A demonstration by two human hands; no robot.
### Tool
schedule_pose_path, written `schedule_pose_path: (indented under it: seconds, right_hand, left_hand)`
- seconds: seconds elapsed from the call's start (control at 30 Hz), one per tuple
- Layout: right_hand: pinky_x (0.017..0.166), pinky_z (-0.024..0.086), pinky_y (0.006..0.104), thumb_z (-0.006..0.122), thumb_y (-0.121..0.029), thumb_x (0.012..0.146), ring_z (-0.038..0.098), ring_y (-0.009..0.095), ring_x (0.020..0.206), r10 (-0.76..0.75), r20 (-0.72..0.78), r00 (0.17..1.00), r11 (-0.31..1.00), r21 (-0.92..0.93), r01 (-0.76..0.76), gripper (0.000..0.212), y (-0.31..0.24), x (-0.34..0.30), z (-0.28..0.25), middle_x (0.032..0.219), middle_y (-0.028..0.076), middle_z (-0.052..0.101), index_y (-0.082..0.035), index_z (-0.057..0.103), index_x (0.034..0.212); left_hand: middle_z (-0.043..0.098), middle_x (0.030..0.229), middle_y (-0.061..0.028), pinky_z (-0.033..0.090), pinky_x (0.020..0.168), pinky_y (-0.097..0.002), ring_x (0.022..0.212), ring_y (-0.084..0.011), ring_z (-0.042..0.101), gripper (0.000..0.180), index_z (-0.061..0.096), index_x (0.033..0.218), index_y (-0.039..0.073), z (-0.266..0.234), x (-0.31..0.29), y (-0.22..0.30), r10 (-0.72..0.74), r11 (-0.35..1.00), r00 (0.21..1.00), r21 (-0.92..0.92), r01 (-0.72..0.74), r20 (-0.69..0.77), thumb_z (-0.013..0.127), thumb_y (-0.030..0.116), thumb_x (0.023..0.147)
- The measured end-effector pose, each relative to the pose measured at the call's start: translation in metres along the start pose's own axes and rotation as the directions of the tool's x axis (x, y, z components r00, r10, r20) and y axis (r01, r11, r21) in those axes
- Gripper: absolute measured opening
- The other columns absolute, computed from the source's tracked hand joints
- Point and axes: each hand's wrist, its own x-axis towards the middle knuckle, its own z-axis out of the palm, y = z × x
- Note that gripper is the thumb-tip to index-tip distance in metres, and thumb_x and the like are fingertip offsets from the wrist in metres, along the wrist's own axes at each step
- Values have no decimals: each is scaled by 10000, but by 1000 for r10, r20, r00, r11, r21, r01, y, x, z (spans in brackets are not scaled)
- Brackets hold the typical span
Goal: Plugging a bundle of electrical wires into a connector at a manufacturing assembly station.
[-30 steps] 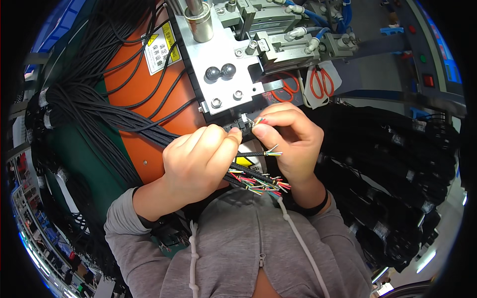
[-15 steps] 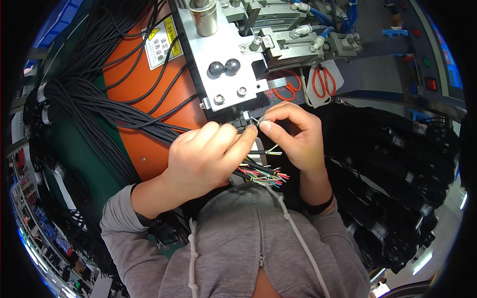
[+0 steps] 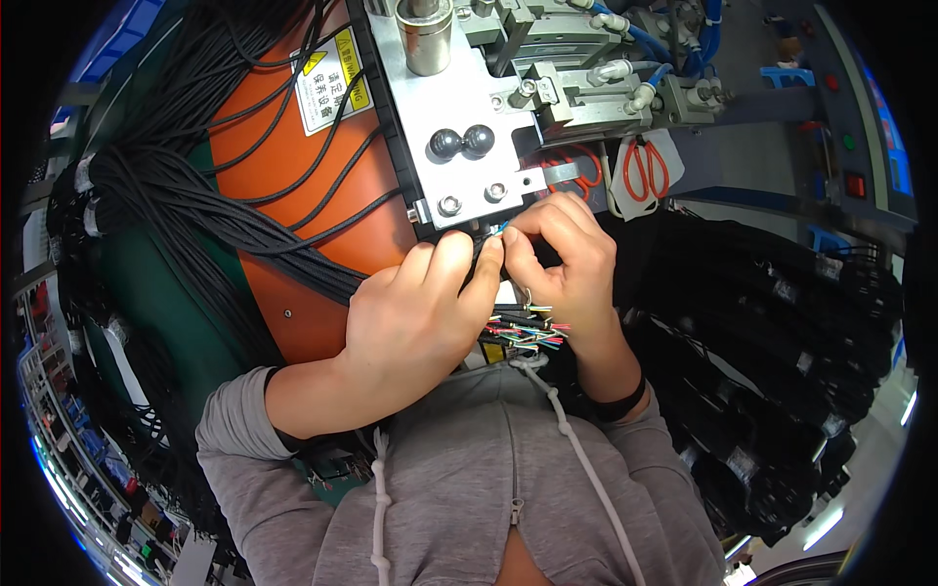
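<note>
Just below the front edge of the metal machine head, my two hands meet. My left hand is closed, thumb and forefinger pressed around a black cable end that mostly hides behind the fingers. Close against it, my right hand pinches a thin blue wire at the fingertips. A small light-coloured piece shows beside that wire, too small to name. Under my hands, a bunch of black cables ends in stripped, multicoloured wires.
A thick bundle of black cables runs over the orange panel on the left. Red-handled scissors rest right of the machine. Pneumatic cylinders with blue hoses stand at the back. Black cable bundles hang at right.
The machine has shifted slightly right and down in view. My right fingertips have moved up against my left ones, and a blue wire now shows between them.
</note>
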Motion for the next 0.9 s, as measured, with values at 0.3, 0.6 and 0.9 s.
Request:
schedule_pose_path:
  seconds: [0.3, 0.6, 0.9]
  right_hand:
    - [557, 403, 265, 668, -10, 735, 491, 147, 564, 377, 5, 926, 844, 410, -345, 114, 13, -13, 16, 638, 57, 516, 0, 555, 725]
    - [655, 435, 246, 671, 19, 789, 535, 126, 683, 354, 46, 934, 847, 408, -341, 103, 8, -10, 11, 766, 28, 575, -1, 580, 834]
    - [674, 484, 316, 757, 59, 699, 603, 206, 763, -328, 38, 944, 721, 656, 224, 245, 14, -3, -16, 818, 106, 625, 7, 607, 886]
  left_hand:
    - [518, 771, -34, 409, 476, -264, 594, -141, 536, 356, 689, 1017, 89, 6, 4, -8, 0, 993, 996, -117, -11, -93, 644, 58, 665]
    - [544, 781, 4, 435, 528, -228, 657, -99, 578, 227, 662, 933, 48, -4, -3, -6, -66, 995, 997, -77, 62, -47, 651, 90, 709]
    - [579, 814, -48, 438, 486, -240, 631, -122, 592, 212, 672, 937, 20, -12, 5, -18, 47, 953, 983, -288, -97, -176, 675, 108, 744]
